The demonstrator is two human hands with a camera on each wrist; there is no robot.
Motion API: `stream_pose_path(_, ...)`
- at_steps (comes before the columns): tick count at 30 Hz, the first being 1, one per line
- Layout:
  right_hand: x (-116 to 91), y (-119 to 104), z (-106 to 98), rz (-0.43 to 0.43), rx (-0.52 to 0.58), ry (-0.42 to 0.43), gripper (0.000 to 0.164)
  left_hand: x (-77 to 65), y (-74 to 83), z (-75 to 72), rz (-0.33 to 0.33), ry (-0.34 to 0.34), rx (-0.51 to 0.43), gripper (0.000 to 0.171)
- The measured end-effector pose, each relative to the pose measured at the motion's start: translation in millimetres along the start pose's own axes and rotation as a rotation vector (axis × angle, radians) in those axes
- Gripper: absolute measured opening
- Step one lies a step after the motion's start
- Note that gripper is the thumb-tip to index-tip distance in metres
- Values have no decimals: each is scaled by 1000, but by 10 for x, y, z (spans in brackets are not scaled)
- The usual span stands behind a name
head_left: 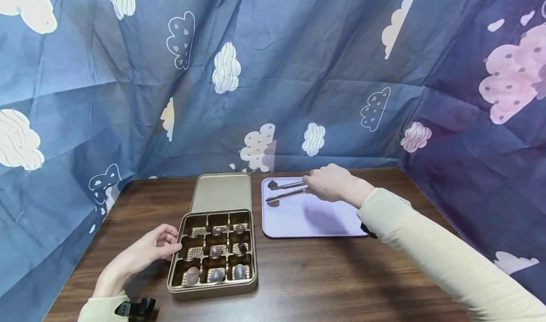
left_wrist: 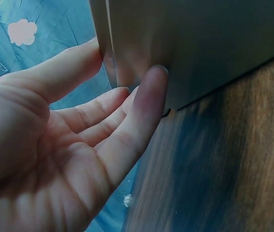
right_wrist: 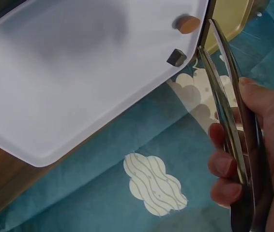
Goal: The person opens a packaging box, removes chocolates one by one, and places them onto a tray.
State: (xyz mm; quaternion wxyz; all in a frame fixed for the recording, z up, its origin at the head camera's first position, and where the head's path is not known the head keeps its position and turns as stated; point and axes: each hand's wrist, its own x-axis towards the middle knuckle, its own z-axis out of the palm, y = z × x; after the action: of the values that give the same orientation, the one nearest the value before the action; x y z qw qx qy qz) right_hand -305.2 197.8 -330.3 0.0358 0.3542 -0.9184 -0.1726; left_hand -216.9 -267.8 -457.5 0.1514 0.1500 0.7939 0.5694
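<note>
My right hand (head_left: 330, 182) grips metal tongs (right_wrist: 241, 130) over the lilac tray (head_left: 294, 227). The tips of the tongs stand apart with nothing between them. On the tray near them lie a dark cube-shaped chocolate (right_wrist: 176, 58) and a round brown chocolate (right_wrist: 188, 24). My left hand (head_left: 147, 251) touches the left side of a gold tin (head_left: 213, 291), its fingertips against the wall in the left wrist view. Chocolates, such as a grey oval one (head_left: 240, 271), sit in most compartments of the tin's insert. Two compartments along its left side hold none.
Behind the tin lies its gold lid (head_left: 222, 194), flat on the brown wooden table (head_left: 307, 274). Blue cloth with cloud prints (head_left: 273, 99) hangs at the back and sides. A black strap device (head_left: 136, 308) sits at the left wrist.
</note>
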Motion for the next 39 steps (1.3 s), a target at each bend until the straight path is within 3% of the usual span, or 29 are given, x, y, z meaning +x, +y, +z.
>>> stream_pose_path(9,19,-176,-142,-51,-18,21,27,4,-43,3,18,-16,-4,36)
stream_pose_path(16,155,-511,-305,-141,-39,121,27,17,-90,50,31,-14,-26,34)
stream_pose_path(21,231,-694,-420,-173,-29,149,27,7,-96,59,33,-19,-30,35)
stream_pose_path(25,269,-907,-498,-253,-37,174,27,-31,-97,29,29,-9,-19,35)
stream_pose_path(30,265,-1237,-574,-352,-90,173,28,-64,-88,0,24,-9,-17,36)
stream_pose_path(39,240,-1588,-688,-418,-162,171,30,-21,-37,2,20,5,-2,36)
